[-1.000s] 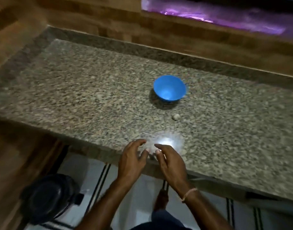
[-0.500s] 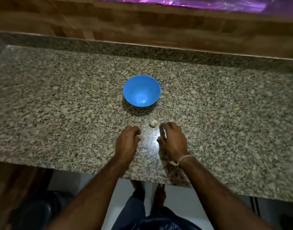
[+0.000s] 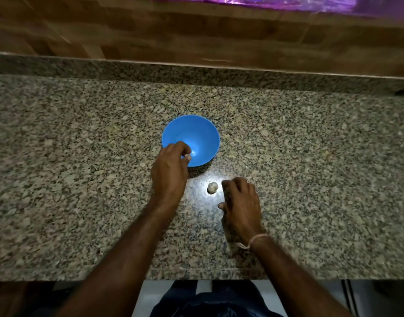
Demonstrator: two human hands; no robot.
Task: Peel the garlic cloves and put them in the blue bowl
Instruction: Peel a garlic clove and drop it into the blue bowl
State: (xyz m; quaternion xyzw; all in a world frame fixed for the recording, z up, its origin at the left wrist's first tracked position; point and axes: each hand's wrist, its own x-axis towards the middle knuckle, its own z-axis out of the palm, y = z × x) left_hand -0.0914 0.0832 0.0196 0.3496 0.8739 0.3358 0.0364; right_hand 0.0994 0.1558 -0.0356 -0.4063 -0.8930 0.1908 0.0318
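The blue bowl (image 3: 197, 133) stands on the granite counter (image 3: 82, 179), near its middle. My left hand (image 3: 170, 170) reaches over the bowl's near left rim, its fingers curled and pinching a small pale garlic clove (image 3: 187, 156) above the inside of the bowl. A pale garlic piece (image 3: 212, 187) lies on the counter just in front of the bowl, in a bright patch of light. My right hand (image 3: 241, 203) rests on the counter right beside that piece, fingers loosely bent, with nothing seen in it.
A granite upstand (image 3: 219, 74) and a wooden wall (image 3: 196, 35) close off the back of the counter. The counter's front edge (image 3: 196, 274) runs just under my forearms, with the floor and my legs below.
My left hand has moved forward from the counter to the bowl's rim, carrying the clove. My right hand stays beside the garlic piece. The view has drawn closer.
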